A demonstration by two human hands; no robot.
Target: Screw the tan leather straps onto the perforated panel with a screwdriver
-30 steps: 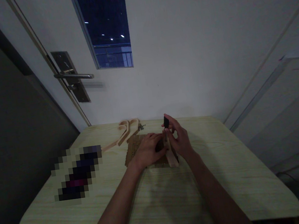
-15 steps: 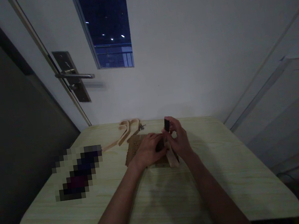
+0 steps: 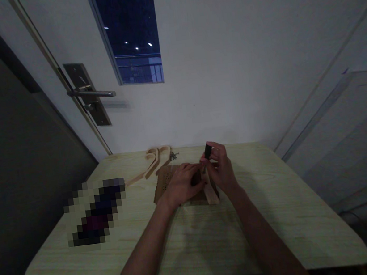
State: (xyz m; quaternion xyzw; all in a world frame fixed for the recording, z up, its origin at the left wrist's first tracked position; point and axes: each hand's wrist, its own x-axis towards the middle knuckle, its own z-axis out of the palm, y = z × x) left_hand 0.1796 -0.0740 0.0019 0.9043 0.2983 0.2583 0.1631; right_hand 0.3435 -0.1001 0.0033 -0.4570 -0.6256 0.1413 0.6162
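Note:
On the pale wooden table (image 3: 197, 244) lies a brown perforated board (image 3: 164, 183). My left hand (image 3: 181, 185) rests on it, fingers curled and pressing down near a pale wooden strip (image 3: 210, 193) that stands on the board's right edge. Just right of that strip, my right hand (image 3: 221, 170) is closed round a small dark-handled tool (image 3: 207, 151), held upright with its tip down at the strip. The dim light hides whatever is under the fingertips.
Curved pale wooden pieces (image 3: 154, 159) and a few small metal bits (image 3: 173, 155) lie at the table's far edge. A blurred dark object (image 3: 95, 212) sits at the left. A white door with a metal handle (image 3: 91, 94) and a dark window stands behind.
The dark tool in my right hand has tilted and shifted slightly to the right. My left hand stays on the board.

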